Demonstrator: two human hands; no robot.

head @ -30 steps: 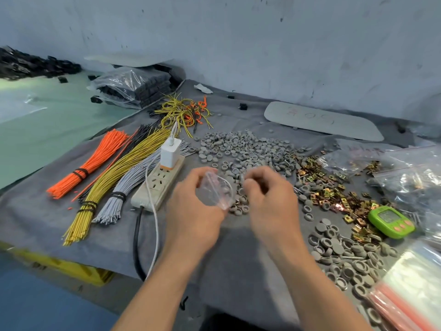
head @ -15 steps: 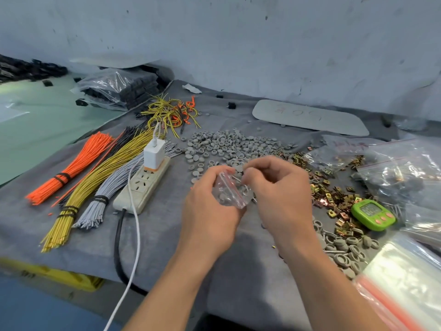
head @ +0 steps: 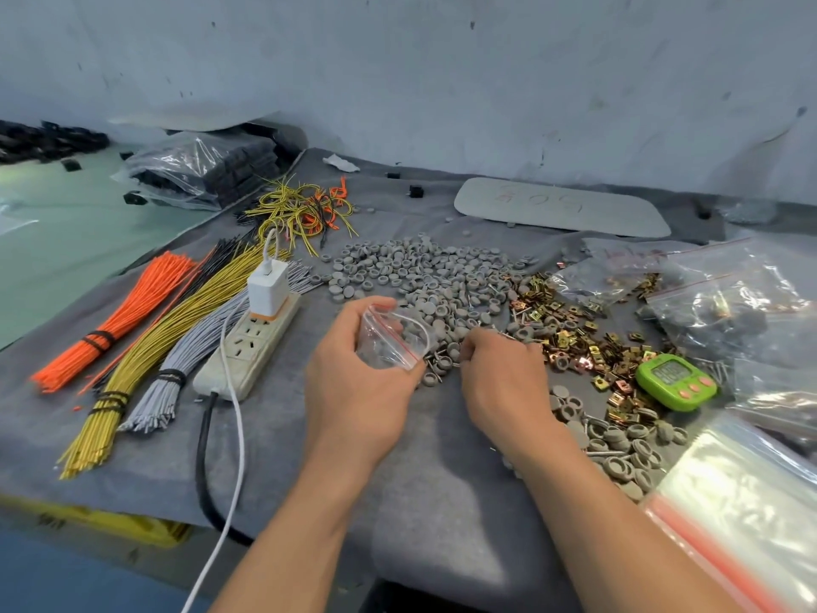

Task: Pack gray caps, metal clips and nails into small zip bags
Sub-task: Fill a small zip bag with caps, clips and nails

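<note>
The left hand (head: 353, 387) gripped a small zip bag (head: 391, 340). The right hand (head: 504, 382) curled over gray caps (head: 411, 267); whether it held anything was hidden.

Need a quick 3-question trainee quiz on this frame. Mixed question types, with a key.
1. Multiple choice: what does the left hand hold?
A) small zip bag
B) green timer
C) orange wire bundle

2. True or false: the white charger is plugged into the power strip.

3. Fill in: from the person's view, the gray caps are piled to the ___ of the metal clips.

Key: 1 A; 2 true; 3 left.
</note>
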